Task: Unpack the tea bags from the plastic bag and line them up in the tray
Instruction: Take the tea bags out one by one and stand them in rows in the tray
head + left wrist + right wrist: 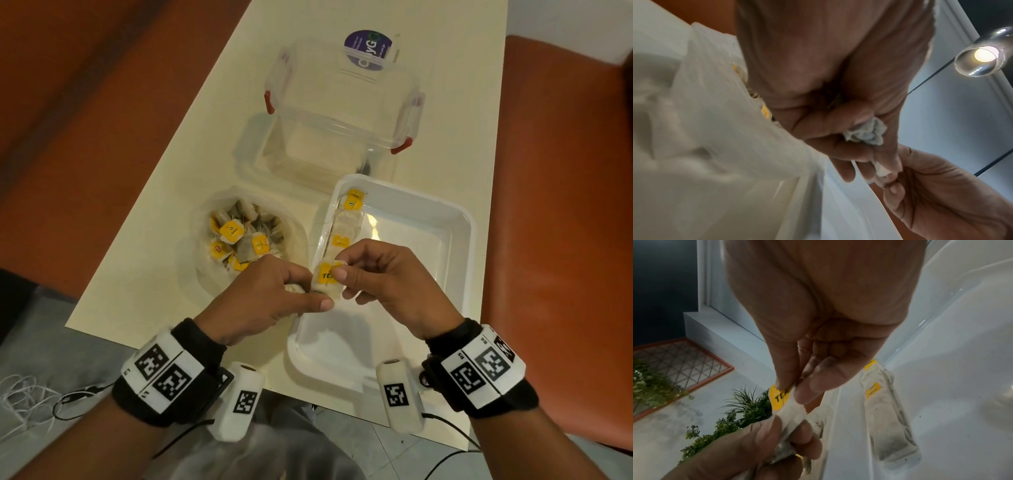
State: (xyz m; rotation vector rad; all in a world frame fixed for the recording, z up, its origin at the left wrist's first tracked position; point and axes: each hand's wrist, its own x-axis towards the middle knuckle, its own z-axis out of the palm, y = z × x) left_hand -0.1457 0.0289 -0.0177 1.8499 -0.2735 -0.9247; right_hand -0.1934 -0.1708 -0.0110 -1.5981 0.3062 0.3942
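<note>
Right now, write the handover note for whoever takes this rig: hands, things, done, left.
Left hand: grips the lower end of the tea bag, over the tray's left rim.
Right hand: pinches the same bag at its yellow tag end.
Plastic bag: open on the table, left of the tray, many tea bags inside.
White tray: at least two tea bags lined along its left wall; the rest of its floor is bare.
Clear lidded container: behind both, not in use.
Done: first bags placed.
Left: set this bag next in line, then unpack the rest.
</note>
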